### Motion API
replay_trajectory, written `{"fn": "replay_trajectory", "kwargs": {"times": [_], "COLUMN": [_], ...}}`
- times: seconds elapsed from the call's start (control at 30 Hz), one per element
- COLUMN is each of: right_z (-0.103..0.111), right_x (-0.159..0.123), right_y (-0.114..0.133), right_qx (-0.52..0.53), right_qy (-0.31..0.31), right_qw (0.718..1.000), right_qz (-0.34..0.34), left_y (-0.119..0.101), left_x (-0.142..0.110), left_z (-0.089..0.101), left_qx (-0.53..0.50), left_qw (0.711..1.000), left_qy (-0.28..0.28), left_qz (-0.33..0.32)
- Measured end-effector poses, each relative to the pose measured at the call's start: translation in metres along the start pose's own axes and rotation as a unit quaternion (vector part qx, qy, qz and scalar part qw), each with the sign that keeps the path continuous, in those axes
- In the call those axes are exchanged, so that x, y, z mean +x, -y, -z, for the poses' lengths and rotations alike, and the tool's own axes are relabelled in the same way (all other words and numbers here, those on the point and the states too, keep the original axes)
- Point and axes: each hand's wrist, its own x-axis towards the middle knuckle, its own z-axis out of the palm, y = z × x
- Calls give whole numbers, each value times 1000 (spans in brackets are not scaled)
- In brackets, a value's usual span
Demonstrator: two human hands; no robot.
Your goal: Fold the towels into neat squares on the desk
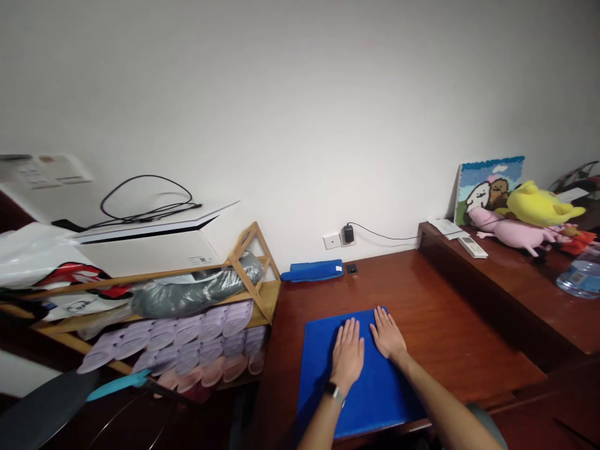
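A blue cloth [375, 400] lies spread flat on the brown wooden desk [450, 325], close to its front edge. My left hand [347, 353] rests palm down on the middle of the cloth, fingers stretched forward; a watch [334, 392] is on that wrist. To its right, my right hand [388, 334] presses flat near the cloth's far right corner, its fingers extended. Neither hand grips anything. Farther back, against the wall, sits a folded blue cloth [314, 270] with a small white label.
Left of the desk stands a wooden rack [255, 287] with several purple and pink slippers [187, 331] and a white box [154, 247] on top. A raised ledge [529, 281] on the right holds plush toys [539, 203], a remote [472, 246] and a bottle [581, 275]. A charger [348, 234] is plugged into the wall.
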Motion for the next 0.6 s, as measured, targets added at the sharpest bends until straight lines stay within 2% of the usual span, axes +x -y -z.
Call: {"fn": "replay_trajectory", "kwargs": {"times": [0.1, 0.17, 0.27, 0.43, 0.5, 0.6], "right_z": [3, 4, 6, 10, 9, 7], "right_x": [0, 0, 0, -2, -2, -2], "right_y": [1, 2, 4, 6, 5, 4], "right_qx": [-10, -11, -9, -11, -12, -11], "right_qy": [12, 16, 12, 20, 20, 18], "right_qw": [1000, 1000, 1000, 1000, 1000, 1000], "right_qz": [1, -2, -6, -11, -12, -11], "left_y": [-17, -10, 29, 115, 133, 142], "left_x": [48, 58, 45, 3, -7, -12], "left_z": [-22, -33, -36, -11, -4, -3], "left_qx": [-22, -21, 3, 72, 83, 84], "left_qw": [999, 997, 997, 985, 982, 981], "left_qy": [46, 65, 58, 45, 41, 35], "left_qz": [10, 22, 60, 152, 166, 174]}}
